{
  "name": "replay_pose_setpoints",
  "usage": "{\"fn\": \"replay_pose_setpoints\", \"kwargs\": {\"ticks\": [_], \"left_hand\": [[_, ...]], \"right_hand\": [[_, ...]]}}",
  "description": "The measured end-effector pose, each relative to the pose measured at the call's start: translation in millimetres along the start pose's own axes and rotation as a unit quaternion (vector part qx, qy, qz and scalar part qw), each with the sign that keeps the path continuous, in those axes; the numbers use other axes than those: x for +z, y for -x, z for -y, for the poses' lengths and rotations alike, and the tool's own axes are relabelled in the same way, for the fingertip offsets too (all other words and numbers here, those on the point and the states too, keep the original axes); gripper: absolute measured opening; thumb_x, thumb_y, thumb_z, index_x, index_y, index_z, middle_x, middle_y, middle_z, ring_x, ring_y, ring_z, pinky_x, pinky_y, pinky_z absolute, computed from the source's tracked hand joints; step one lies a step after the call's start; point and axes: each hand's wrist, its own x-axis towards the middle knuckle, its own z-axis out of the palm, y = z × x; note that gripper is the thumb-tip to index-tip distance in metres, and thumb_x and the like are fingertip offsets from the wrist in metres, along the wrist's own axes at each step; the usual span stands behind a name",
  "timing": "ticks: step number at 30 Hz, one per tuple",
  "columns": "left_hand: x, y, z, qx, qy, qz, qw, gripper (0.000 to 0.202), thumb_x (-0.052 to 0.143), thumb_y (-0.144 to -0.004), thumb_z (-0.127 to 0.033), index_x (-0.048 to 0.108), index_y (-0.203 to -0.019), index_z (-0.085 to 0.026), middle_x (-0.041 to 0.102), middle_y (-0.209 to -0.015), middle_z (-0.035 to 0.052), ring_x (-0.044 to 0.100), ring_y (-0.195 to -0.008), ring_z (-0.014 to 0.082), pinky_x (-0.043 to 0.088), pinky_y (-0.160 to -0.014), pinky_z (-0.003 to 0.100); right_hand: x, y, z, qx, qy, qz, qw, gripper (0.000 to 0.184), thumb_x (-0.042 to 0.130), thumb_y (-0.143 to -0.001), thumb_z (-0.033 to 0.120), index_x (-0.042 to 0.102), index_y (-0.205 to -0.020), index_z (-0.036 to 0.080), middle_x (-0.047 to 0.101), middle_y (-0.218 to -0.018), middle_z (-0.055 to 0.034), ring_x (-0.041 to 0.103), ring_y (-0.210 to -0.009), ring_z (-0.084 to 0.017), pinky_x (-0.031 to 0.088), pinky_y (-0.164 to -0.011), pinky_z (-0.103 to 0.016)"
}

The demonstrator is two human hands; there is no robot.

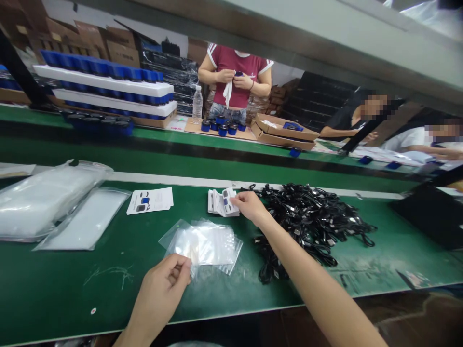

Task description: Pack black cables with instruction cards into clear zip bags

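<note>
A green-topped assembly desk point(68, 289) runs across the bottom of the view, scuffed with pale marks near its front edge. Close to that edge, the left hand point(159, 286) has its grip pressed together, thumb against fingers, pinching the corner of a stack of clear zip bags point(206, 243) lying flat on the desk. Just ahead and to the right, the right hand point(250, 207) pinches a pile of folded leaflets point(221, 202) printed with blue and black product pictures, its fingertips point(236, 200) over their right edge. Touching that hand's far side is a heap of tangled black cables point(307, 226), spreading toward the right. To the left lie a loose instruction sheet point(149, 200), a flat pack of clear bags point(85, 219) and a fat plastic sack point(43, 200). A white rail point(253, 185) edges the desk's far side. Beyond it, at a second green desk point(217, 154), a co-worker in a maroon T-shirt point(235, 72) holds a small dark-blue object and a white strap. Blue-capped round containers point(221, 128) stand before that person, beside a water bottle point(197, 104) and an open cardboard box point(284, 132). White foam trays of blue items point(103, 84) fill the left background, and two seated co-workers point(347, 115) sit at the right.
</note>
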Motion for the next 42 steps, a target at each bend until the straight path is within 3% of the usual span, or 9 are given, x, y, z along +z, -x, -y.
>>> {"fn": "replay_pose_setpoints", "kwargs": {"ticks": [3,10,14,18,22,25,29,34,42], "left_hand": [[-0.9,-2,-3,-0.025,0.037,-0.021,0.999,0.026,0.046,-0.084,-0.043,0.054,-0.074,-0.02,0.066,-0.061,-0.0016,0.067,-0.057,0.0144,0.056,-0.056,0.023],[-5.5,-5,-20,-0.033,0.112,-0.117,0.986,0.03,0.044,-0.084,-0.047,0.048,-0.073,-0.02,0.062,-0.062,-0.0021,0.065,-0.056,0.0154,0.055,-0.053,0.026],[-1.9,-2,-23,0.009,0.031,-0.167,0.985,0.023,0.043,-0.086,-0.038,0.047,-0.071,-0.021,0.048,-0.052,-0.007,0.048,-0.045,0.0093,0.04,-0.045,0.019],[0.1,-3,-22,0.035,-0.016,-0.227,0.973,0.021,0.042,-0.086,-0.034,0.044,-0.07,-0.022,0.039,-0.05,-0.0084,0.039,-0.043,0.0093,0.034,-0.043,0.019],[-1.0,-7,-25,0.054,-0.041,-0.268,0.961,0.021,0.038,-0.088,-0.032,0.042,-0.07,-0.022,0.041,-0.054,-0.007,0.043,-0.047,0.0102,0.037,-0.046,0.019],[-2.3,-7,-27,0.066,-0.06,-0.252,0.964,0.022,0.037,-0.089,-0.031,0.042,-0.07,-0.022,0.039,-0.051,-0.0084,0.042,-0.041,0.0093,0.036,-0.04,0.018],[-3.7,-3,-28,0.093,-0.105,-0.218,0.966,0.018,0.041,-0.088,-0.029,0.046,-0.072,-0.022,0.05,-0.047,-0.0082,0.052,-0.041,0.0094,0.042,-0.044,0.017],[2.0,2,-32,0.156,-0.181,-0.186,0.953,0.015,0.048,-0.082,-0.029,0.053,-0.071,-0.022,0.057,-0.045,-0.0073,0.056,-0.038,0.0107,0.039,-0.04,0.017],[11.3,1,-31,0.235,-0.226,-0.199,0.924,0.019,0.044,-0.086,-0.026,0.054,-0.071,-0.021,0.063,-0.051,-0.0049,0.06,-0.042,0.0107,0.041,-0.044,0.017]], "right_hand": [[1,48,15,-0.075,0.017,-0.074,0.994,0.021,0.05,-0.086,0.025,0.059,-0.07,0.015,0.058,-0.068,-0.0018,0.052,-0.066,-0.015,0.039,-0.063,-0.027],[52,141,30,-0.304,0.058,-0.063,0.949,0.02,0.046,-0.087,0.013,0.055,-0.07,0.017,0.06,-0.066,-0.0022,0.052,-0.063,-0.016,0.038,-0.07,-0.031],[69,143,29,-0.299,0.044,-0.04,0.952,0.02,0.046,-0.087,0.014,0.054,-0.069,0.018,0.059,-0.065,-0.0019,0.052,-0.061,-0.016,0.04,-0.066,-0.031],[87,152,29,-0.23,-0.081,-0.116,0.963,0.008,0.056,-0.081,0.018,0.057,-0.089,0.021,0.06,-0.076,-0.0028,0.056,-0.07,-0.018,0.045,-0.066,-0.031],[119,168,29,-0.092,-0.289,-0.091,0.949,0.059,0.071,-0.066,0.026,0.046,-0.118,0.019,0.061,-0.101,-0.009,0.062,-0.083,-0.021,0.052,-0.073,-0.032],[127,171,28,-0.025,-0.371,0.015,0.928,0.022,0.06,-0.078,0.031,0.06,-0.094,0.016,0.066,-0.074,-0.0042,0.063,-0.056,-0.016,0.051,-0.05,-0.024],[103,164,22,-0.149,-0.22,-0.087,0.96,0.025,0.05,-0.085,0.023,0.058,-0.062,0.017,0.059,-0.053,-0.001,0.057,-0.046,-0.014,0.044,-0.047,-0.023],[85,159,17,-0.342,-0.045,-0.223,0.912,0.012,0.049,-0.082,0.011,0.058,-0.082,0.018,0.056,-0.054,-0.0008,0.052,-0.047,-0.014,0.039,-0.049,-0.026],[92,156,16,-0.259,0.061,-0.225,0.937,0.02,0.043,-0.081,0.011,0.053,-0.065,0.019,0.054,-0.05,0.0004,0.052,-0.042,-0.013,0.03,-0.046,-0.025]]}}
